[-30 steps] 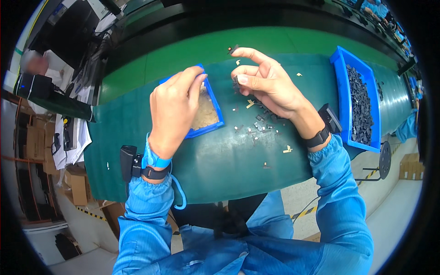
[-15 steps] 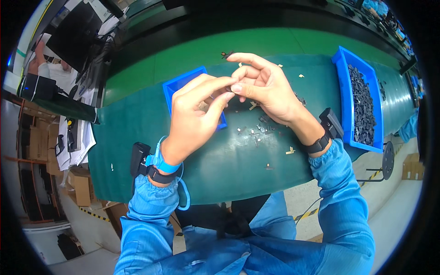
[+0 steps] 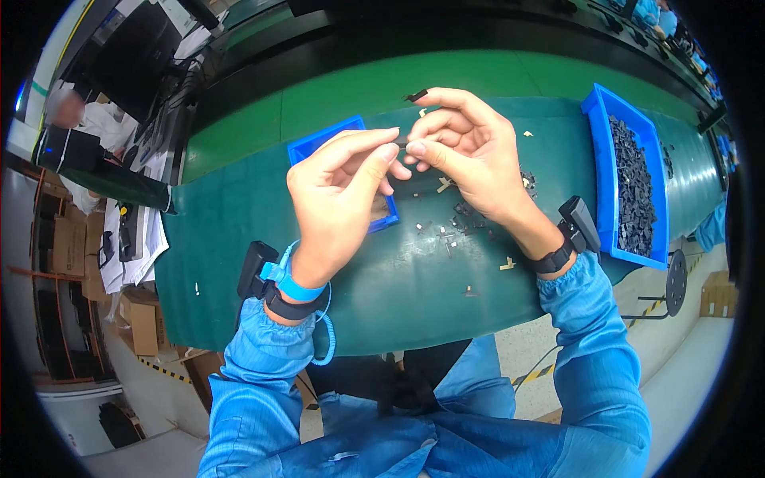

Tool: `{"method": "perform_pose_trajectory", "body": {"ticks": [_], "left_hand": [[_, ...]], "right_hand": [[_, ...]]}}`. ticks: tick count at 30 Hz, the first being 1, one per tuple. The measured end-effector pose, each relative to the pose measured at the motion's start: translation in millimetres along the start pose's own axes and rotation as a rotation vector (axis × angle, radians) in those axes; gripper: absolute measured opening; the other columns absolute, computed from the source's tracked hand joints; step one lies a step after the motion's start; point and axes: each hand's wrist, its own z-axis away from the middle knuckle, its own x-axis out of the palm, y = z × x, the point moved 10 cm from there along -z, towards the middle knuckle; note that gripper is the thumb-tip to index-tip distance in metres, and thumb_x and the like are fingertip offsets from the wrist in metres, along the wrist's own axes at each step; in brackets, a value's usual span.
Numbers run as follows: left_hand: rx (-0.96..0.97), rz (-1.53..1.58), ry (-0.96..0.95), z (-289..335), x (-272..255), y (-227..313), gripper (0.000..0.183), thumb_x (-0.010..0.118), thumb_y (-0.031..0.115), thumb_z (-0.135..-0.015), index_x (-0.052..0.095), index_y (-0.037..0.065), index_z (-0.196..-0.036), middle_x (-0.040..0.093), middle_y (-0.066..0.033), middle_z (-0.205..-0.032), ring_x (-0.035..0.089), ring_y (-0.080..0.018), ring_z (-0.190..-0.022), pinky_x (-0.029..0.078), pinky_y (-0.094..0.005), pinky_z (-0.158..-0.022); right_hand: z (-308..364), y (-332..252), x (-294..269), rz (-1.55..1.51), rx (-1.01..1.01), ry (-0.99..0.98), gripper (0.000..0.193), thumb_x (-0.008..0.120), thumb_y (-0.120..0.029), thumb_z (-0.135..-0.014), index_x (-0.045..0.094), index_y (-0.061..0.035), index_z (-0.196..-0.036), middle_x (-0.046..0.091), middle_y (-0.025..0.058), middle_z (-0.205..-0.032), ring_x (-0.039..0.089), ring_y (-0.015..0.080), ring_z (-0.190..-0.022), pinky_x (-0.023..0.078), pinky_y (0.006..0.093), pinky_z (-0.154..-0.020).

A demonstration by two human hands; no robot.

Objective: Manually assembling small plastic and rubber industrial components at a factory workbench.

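Note:
My left hand point(image 3: 331, 191) and my right hand point(image 3: 474, 159) meet over the table's middle, thumbs and fingers pinched. A small, thin dark part point(image 3: 402, 145) shows between their fingertips, held from both sides; its exact kind is too small to tell. At the tip of my raised right index finger sits a small black piece point(image 3: 415, 95). Behind my left hand stands a small blue bin point(image 3: 300, 151), partly hidden by it. Below my right hand, small dark and pale parts point(image 3: 462, 219) lie scattered on the green mat point(image 3: 398, 295).
A long blue bin point(image 3: 605, 175) full of small black parts point(image 3: 633, 187) stands at the right. Small cream-coloured pieces point(image 3: 508, 264) dot the mat. Far left are a monitor point(image 3: 131, 52), papers and another person. A round stool point(image 3: 676, 283) stands beyond the table's right end.
My hands have drawn slightly apart, showing more of the thin part between them. My right hand has shifted a little right, the black piece moving with its index finger.

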Motion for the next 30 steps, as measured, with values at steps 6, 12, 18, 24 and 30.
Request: {"method": "perform_pose_trajectory", "body": {"ticks": [6, 12, 18, 24, 30], "left_hand": [[-0.054, 0.039, 0.023, 3, -1, -6, 0.020, 0.069, 0.001, -0.101, 0.073, -0.008, -0.119, 0.076, -0.0139, -0.089, 0.073, -0.0169, -0.078, 0.057, -0.0262, -0.066], [0.018, -0.007, 0.155, 6, -11, 0, 0.017, 0.073, -0.002, -0.097, 0.076, -0.004, -0.114, 0.078, -0.0105, -0.091, 0.074, -0.0135, -0.076, 0.055, -0.0233, -0.063], [0.029, -0.040, 0.167, 9, -10, 2, 0.017, 0.074, -0.002, -0.096, 0.076, -0.004, -0.113, 0.079, -0.0112, -0.094, 0.077, -0.0151, -0.079, 0.056, -0.0229, -0.064], [0.050, -0.079, 0.158, 11, -8, 4, 0.017, 0.075, -0.003, -0.096, 0.076, -0.005, -0.113, 0.080, -0.0118, -0.094, 0.077, -0.0145, -0.079, 0.058, -0.0231, -0.064], [0.109, -0.094, 0.163, 12, -7, 7, 0.019, 0.075, -0.005, -0.095, 0.076, -0.005, -0.113, 0.080, -0.0118, -0.094, 0.077, -0.0148, -0.079, 0.058, -0.0230, -0.063]], "right_hand": [[3, -3, 2, 0.034, -0.031, 0.005, 0.043, 0.074, 0.002, -0.096, 0.057, 0.0033, -0.136, 0.073, 0.0101, -0.101, 0.072, 0.0133, -0.092, 0.061, 0.0261, -0.081], [5, -3, 2, 0.089, -0.036, 0.001, 0.017, 0.073, -0.004, -0.100, 0.066, 0.0024, -0.114, 0.071, 0.0056, -0.096, 0.070, 0.0099, -0.083, 0.058, 0.0236, -0.073], [8, 4, 7, 0.115, 0.038, -0.014, 0.010, 0.072, -0.006, -0.101, 0.066, 0.0005, -0.106, 0.070, 0.0035, -0.092, 0.069, 0.0079, -0.077, 0.055, 0.0222, -0.066], [8, 6, 7, 0.130, 0.066, -0.004, 0.011, 0.073, -0.007, -0.100, 0.066, 0.0003, -0.105, 0.070, 0.0026, -0.091, 0.068, 0.0070, -0.077, 0.055, 0.0214, -0.066], [8, 4, 7, 0.141, 0.017, -0.008, 0.009, 0.071, -0.003, -0.101, 0.065, 0.0026, -0.104, 0.069, 0.0038, -0.089, 0.069, 0.0081, -0.073, 0.055, 0.0209, -0.063]]}}
